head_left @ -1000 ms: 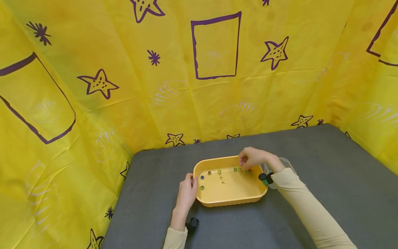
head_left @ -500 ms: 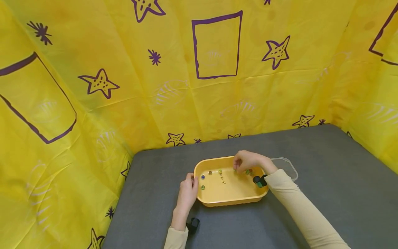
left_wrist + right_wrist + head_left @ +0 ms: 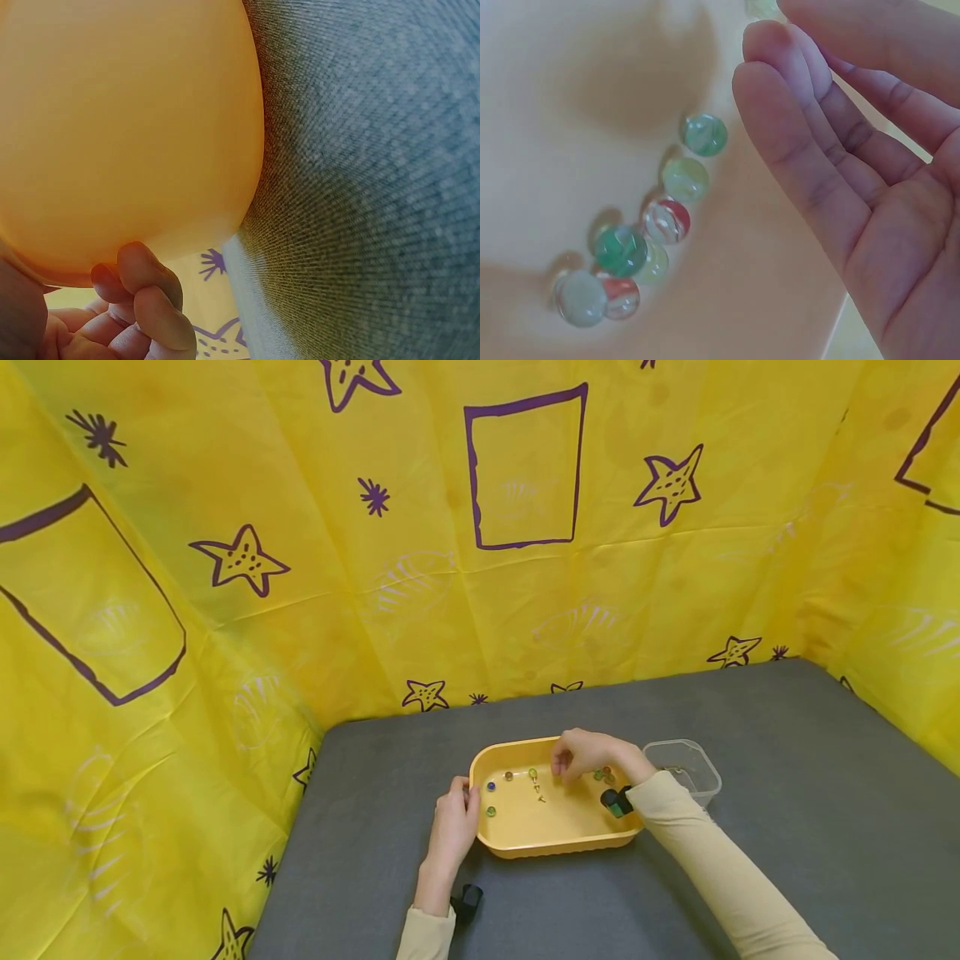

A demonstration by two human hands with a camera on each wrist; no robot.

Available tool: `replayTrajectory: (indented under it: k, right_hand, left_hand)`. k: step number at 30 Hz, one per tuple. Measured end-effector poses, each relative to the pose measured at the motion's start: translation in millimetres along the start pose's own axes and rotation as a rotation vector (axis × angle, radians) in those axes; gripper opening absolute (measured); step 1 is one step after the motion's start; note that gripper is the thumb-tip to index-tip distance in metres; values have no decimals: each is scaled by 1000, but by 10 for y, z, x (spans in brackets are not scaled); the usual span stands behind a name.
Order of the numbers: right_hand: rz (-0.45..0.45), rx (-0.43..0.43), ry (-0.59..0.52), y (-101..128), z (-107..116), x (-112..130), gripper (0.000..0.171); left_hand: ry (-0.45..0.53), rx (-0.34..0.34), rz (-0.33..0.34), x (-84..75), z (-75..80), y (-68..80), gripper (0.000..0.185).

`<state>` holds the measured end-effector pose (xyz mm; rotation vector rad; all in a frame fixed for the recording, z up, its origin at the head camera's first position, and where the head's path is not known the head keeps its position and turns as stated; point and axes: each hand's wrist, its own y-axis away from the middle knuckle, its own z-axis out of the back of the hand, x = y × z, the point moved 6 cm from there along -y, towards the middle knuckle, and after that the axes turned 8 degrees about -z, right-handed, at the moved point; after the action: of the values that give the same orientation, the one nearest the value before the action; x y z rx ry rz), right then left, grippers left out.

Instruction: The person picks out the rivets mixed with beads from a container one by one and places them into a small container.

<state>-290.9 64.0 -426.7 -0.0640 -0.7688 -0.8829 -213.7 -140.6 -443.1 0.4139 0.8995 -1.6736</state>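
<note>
A yellow plastic tub (image 3: 527, 825) sits on a grey cloth-covered table. My left hand (image 3: 453, 817) grips its left side; in the left wrist view the fingers (image 3: 154, 289) curl against the outer wall. My right hand (image 3: 589, 752) reaches over the back wall into the tub, thumb and fingers drawn together. Just beyond those fingertips in the right wrist view shows a pale green marble (image 3: 761, 9); whether they pinch anything I cannot tell. A row of green, red and pale marbles (image 3: 620, 251) lies beside this hand. Blue (image 3: 491, 786), brown (image 3: 508, 776) and green (image 3: 491, 812) marbles lie at the left.
Small gold-coloured pieces (image 3: 536, 787) lie mid-tub below a yellow-green marble (image 3: 532, 772). A clear plastic container (image 3: 693, 768) stands right of the tub, partly behind the right forearm. A yellow patterned cloth (image 3: 517, 610) rises along the table's back edge.
My right hand has moved left inside the tub, covering marbles seen beside it a second ago. More of the clear container now shows. My left hand keeps its grip.
</note>
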Motion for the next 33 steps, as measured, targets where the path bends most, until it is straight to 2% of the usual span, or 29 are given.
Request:
replayTrajectory:
  k: [15, 23, 33]
  right_hand:
    - [85, 67, -37, -105, -154, 79, 14]
    - [99, 87, -50, -145, -200, 145, 17]
    - [115, 101, -27, -217, -285, 187, 14]
  left_hand:
    - [0, -1, 8, -1, -2, -2, 18]
    - [3, -13, -16, -3, 4, -2, 16]
    - [10, 0, -8, 1, -3, -6, 17]
